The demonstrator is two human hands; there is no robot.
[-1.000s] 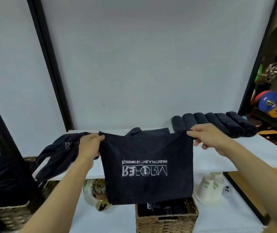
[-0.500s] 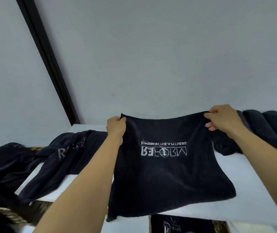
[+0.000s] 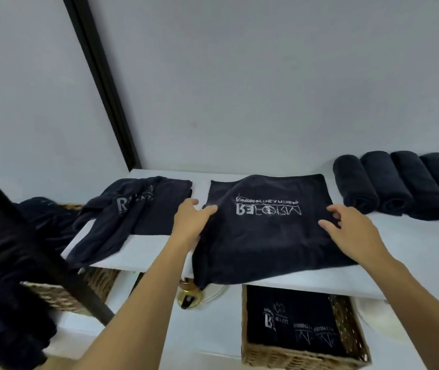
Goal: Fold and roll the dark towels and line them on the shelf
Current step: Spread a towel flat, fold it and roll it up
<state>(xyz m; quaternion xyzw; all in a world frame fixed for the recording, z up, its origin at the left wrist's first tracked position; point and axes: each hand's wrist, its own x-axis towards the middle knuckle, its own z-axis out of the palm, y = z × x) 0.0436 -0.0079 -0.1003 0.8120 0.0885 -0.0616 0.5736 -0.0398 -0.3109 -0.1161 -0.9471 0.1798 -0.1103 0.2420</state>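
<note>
We look down at a white shelf (image 3: pixel 413 252) against a pale wall. At far left, dark towels hang in a heap (image 3: pixel 4 276) over a wicker basket (image 3: pixel 60 295), crossed by a black frame bar (image 3: pixel 39 252). Next, on the shelf, lies a crumpled dark towel (image 3: pixel 133 212) with a pale "R" showing; the rest of its print is folded away. Our left hand (image 3: pixel 190 222) reaches forward, palm down, thumb resting on the left edge of the spread towel (image 3: pixel 266 236) and fingers curling beneath that edge, loosely gripping it. This towel lies flat mid-shelf, its near left corner drooping over the front lip. Its white print, seen upside down and mirrored, reads "REFORM" beneath a smaller line we cannot make out. Our right hand (image 3: pixel 351 231) rests on the towel's right side, fingers spread and slack, gripping nothing. Farther right, rolled dark towels (image 3: pixel 399 185) lie side by side, touching. Below the shelf, a gold-coloured object (image 3: pixel 190 295) sits left of a second wicker basket (image 3: pixel 301 359) holding folded dark towels (image 3: pixel 293 319) with partly legible white print, including "R".
</note>
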